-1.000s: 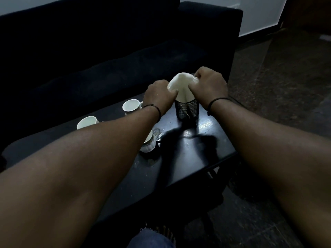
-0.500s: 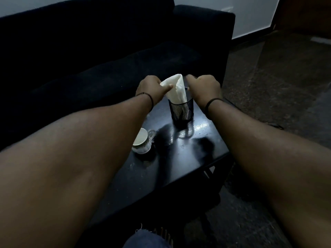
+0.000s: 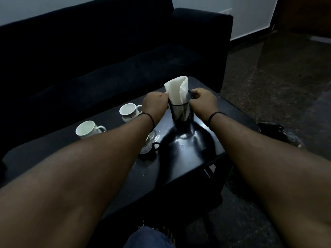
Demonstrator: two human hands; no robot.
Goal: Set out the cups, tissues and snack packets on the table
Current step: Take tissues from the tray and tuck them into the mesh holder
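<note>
Hidden: the third white cup (image 3: 147,146), at 6 o'clock from the left hand, sits mostly behind the left forearm; dim light blurs the cups' patterns.
Cups: two white ceramic handled cups (image 3: 86,130) (image 3: 128,111) stand on the glossy black low table (image 3: 195,158), at 8 and 9 o'clock from the holder.
Left hand (image 3: 156,106): fingers curled, pinching the white folded tissues (image 3: 177,90) at their lower left edge.
Tissues: upright in the black wire-mesh cylindrical holder (image 3: 181,113), toward the table's far right.
Right hand (image 3: 203,100): curled, gripping the holder's rim at 3 o'clock.
Behind: black fabric sofa (image 3: 107,56).
</note>
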